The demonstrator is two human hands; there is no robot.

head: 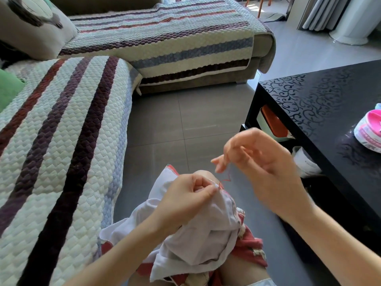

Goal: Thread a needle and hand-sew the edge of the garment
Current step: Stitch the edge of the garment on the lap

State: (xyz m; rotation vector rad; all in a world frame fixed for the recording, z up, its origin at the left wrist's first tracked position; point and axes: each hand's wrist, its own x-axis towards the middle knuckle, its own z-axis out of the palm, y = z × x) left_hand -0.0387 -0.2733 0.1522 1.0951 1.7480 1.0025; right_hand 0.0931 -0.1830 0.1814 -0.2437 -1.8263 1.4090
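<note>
A white garment (206, 240) with red-stitched edges lies bunched over my knees. My left hand (185, 197) pinches its edge between thumb and fingers near the seam. A thin red thread (225, 178) runs from that edge up to my right hand (257, 162), which is raised just above and to the right and pinches the thread between its curled fingers. The right hand is blurred, and I cannot make out the needle.
A quilted striped sofa (61, 141) runs along my left and the back. A black patterned coffee table (321, 112) stands at the right with a pink-and-white round container (369, 131) on it. Grey tiled floor (185, 120) lies ahead.
</note>
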